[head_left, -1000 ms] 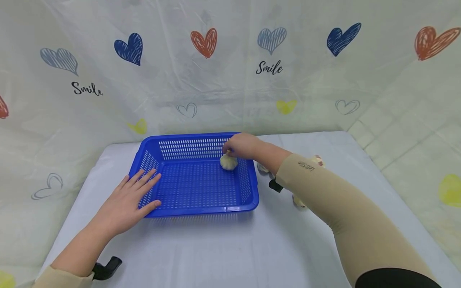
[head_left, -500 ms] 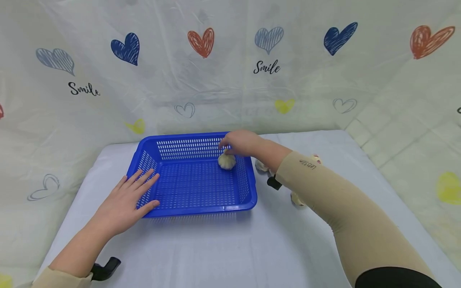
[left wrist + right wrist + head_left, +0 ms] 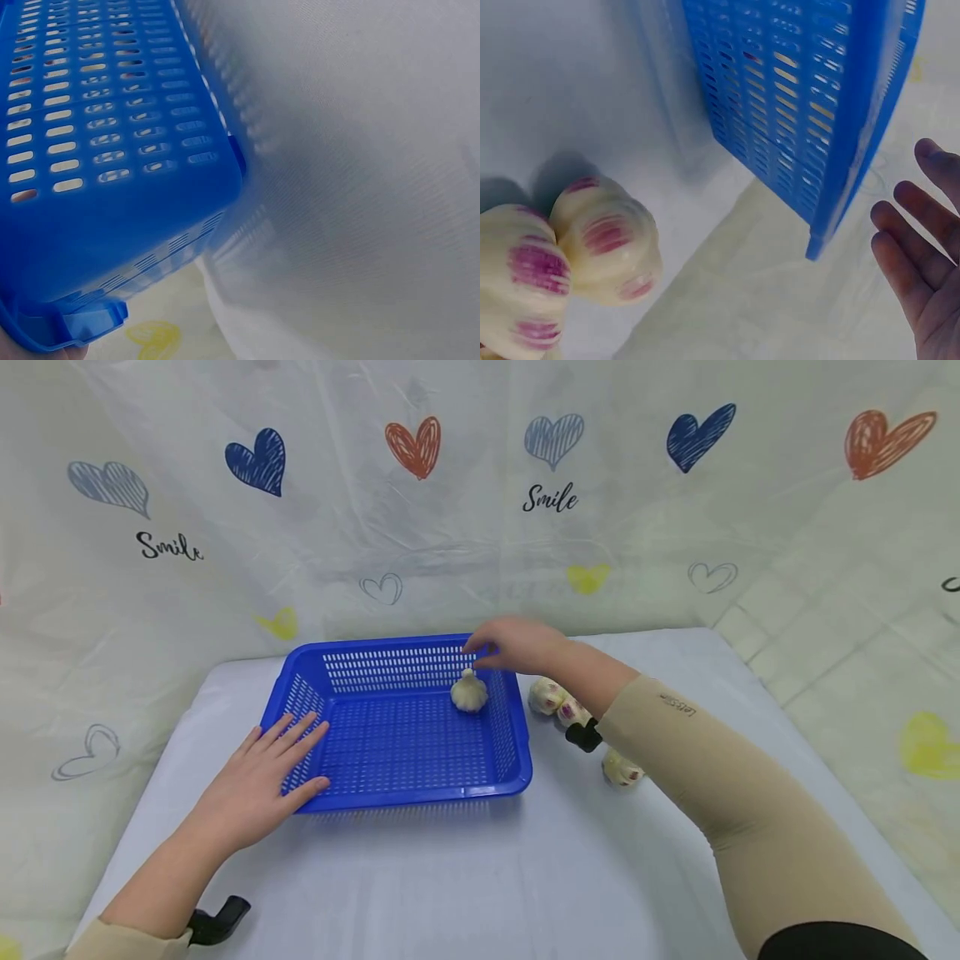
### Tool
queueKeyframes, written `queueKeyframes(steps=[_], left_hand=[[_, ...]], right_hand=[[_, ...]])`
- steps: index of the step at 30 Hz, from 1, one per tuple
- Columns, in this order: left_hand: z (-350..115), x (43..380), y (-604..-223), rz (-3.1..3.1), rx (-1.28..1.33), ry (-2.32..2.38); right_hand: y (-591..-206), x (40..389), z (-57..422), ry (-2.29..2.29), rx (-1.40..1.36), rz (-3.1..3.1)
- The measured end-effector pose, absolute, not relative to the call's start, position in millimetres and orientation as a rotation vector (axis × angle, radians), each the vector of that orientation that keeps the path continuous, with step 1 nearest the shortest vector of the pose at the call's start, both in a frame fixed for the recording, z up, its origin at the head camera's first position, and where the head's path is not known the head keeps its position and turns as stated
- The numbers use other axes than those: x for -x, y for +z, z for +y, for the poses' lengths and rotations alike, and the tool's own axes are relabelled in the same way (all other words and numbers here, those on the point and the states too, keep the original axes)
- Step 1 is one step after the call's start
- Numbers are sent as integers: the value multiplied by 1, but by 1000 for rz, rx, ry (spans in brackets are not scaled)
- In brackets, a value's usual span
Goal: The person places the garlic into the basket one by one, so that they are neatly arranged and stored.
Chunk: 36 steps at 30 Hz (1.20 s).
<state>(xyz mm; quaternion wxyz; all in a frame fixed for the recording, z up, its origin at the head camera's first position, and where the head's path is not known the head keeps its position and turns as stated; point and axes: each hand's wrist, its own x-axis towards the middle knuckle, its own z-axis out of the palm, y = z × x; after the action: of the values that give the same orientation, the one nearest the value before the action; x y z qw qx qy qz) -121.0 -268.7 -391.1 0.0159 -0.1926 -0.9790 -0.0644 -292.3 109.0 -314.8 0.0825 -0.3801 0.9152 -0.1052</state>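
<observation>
A white garlic bulb (image 3: pixel 469 692) sits inside the blue plastic basket (image 3: pixel 405 795), by its right back corner, stem up. My right hand (image 3: pixel 517 645) is just above it over the basket's right rim, with the fingers apart and nothing held. In the right wrist view that hand's fingers (image 3: pixel 909 247) are spread beside the basket wall. My left hand (image 3: pixel 255 789) rests on the basket's left rim, fingers straight and spread. The left wrist view mostly shows the basket's slotted outer wall (image 3: pixel 112 217), with a bit of fingertip at the bottom left corner.
Right of the basket, garlic bulbs with purple streaks lie on the white cloth (image 3: pixel 450 885): one bulb (image 3: pixel 546 696) close to the rim, another bulb (image 3: pixel 573 712) next to it, a third bulb (image 3: pixel 621 768) nearer me under the sleeve. A heart-patterned curtain (image 3: pixel 465 543) hangs behind the table.
My right hand has let go of the garlic bulb, which stays in the basket, and has lifted and drawn back slightly to the right. My left hand stays on the rim.
</observation>
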Motion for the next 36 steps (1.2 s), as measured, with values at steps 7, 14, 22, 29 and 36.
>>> queueKeyframes(steps=[7, 14, 22, 29, 36], left_hand=[[-269, 121, -391, -3036, 605, -197], [-270, 120, -390, -3026, 614, -195], [-269, 119, -390, -3030, 619, -205], [-269, 119, -390, -3030, 610, -204], [-268, 119, -389, -3029, 605, -208]], right_hand=[[-306, 281, 137, -340, 1143, 2771], [-313, 266, 170, -328, 1145, 2786], [-331, 248, 204, -329, 986, 2770], [-343, 250, 212, -294, 951, 2778], [-352, 265, 205, -207, 752, 2717]])
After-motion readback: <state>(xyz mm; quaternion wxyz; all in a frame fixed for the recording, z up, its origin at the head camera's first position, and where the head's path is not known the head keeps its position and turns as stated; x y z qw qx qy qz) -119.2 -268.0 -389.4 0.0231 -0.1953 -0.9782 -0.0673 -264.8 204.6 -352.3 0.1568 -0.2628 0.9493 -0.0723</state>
